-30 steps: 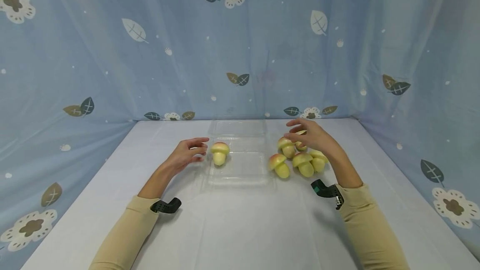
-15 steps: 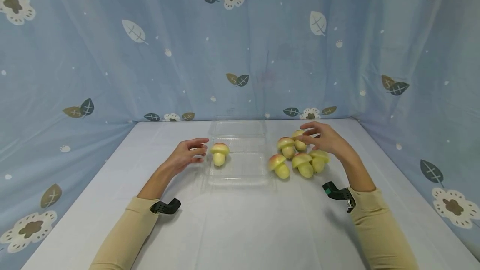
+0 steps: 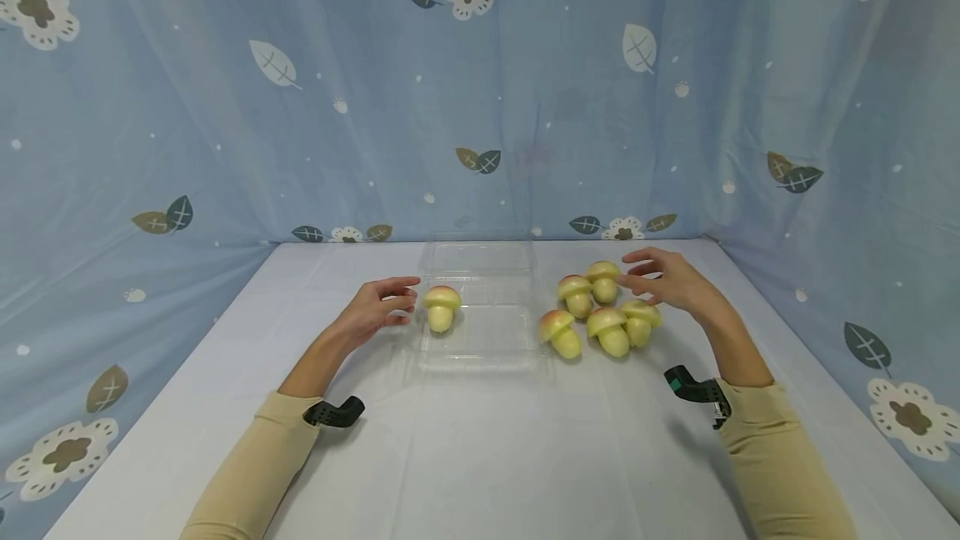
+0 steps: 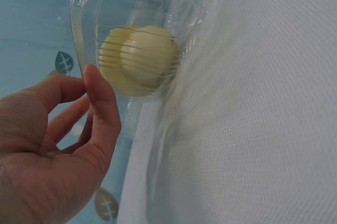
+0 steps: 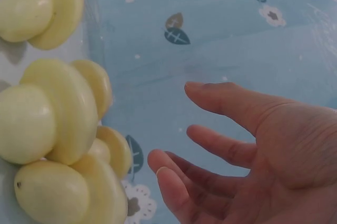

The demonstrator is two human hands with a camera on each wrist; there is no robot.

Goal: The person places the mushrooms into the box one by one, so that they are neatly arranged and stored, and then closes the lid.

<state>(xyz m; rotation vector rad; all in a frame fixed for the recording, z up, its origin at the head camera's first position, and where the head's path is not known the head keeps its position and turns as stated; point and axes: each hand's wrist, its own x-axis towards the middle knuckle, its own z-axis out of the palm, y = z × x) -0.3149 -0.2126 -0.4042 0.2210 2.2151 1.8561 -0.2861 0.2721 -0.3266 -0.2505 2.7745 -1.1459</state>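
Observation:
In the head view a clear plastic clamshell box [image 3: 491, 332] lies with its lid [image 3: 480, 257] folded back toward the curtain. One yellow mushroom-shaped piece [image 3: 441, 308] with a reddish cap stands at the left inside it. My left hand [image 3: 375, 307] is at the box's left side; in the left wrist view its thumb and index finger pinch the rim [image 4: 78, 29]. My right hand [image 3: 667, 277] holds nothing, fingers loosely bent, beside the rearmost mushroom-shaped piece [image 3: 603, 280]. Several more mushroom-shaped pieces [image 3: 609, 332] cluster to the right of the box.
A white cloth [image 3: 510, 457] covers the table. Behind and at both sides hangs a blue curtain [image 3: 480, 90] printed with leaves and flowers. Each wrist wears a black camera mount [image 3: 333, 412].
My right hand has drawn back to the right from the cluster, uncovering the rearmost mushroom-shaped piece. The left hand and the box have stayed put.

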